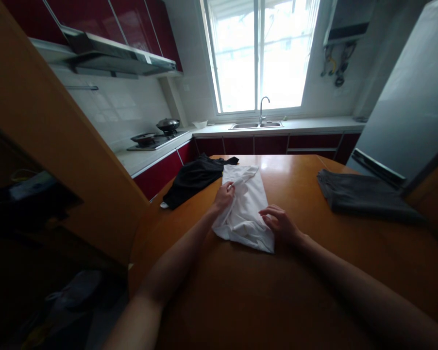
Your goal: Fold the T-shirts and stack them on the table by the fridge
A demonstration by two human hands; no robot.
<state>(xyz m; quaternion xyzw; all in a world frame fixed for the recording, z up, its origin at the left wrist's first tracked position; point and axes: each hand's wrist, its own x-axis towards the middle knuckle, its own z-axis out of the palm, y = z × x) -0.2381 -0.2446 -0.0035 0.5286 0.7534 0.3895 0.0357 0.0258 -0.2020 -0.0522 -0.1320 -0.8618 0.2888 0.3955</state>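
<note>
A white cloth garment [246, 204], partly folded into a long strip with wrinkles at its near end, lies on the wooden table [219, 291]. At its left edge my left hand [225, 195] pinches the fabric between thumb and fingers. My right hand [279, 222] is at the right edge near the lower end, its fingers slightly bent and apart, the fingertips at the cloth's edge. Just beyond my left hand, a black garment [197, 179] lies on the table. The far end of the white cloth reaches close to it.
Folded dark grey cloth [364, 197] lies on the table's right side. Behind the table are a counter with a sink [257, 125], a stove [159, 141] with pans, and a window. A refrigerator [408, 97] stands at the right.
</note>
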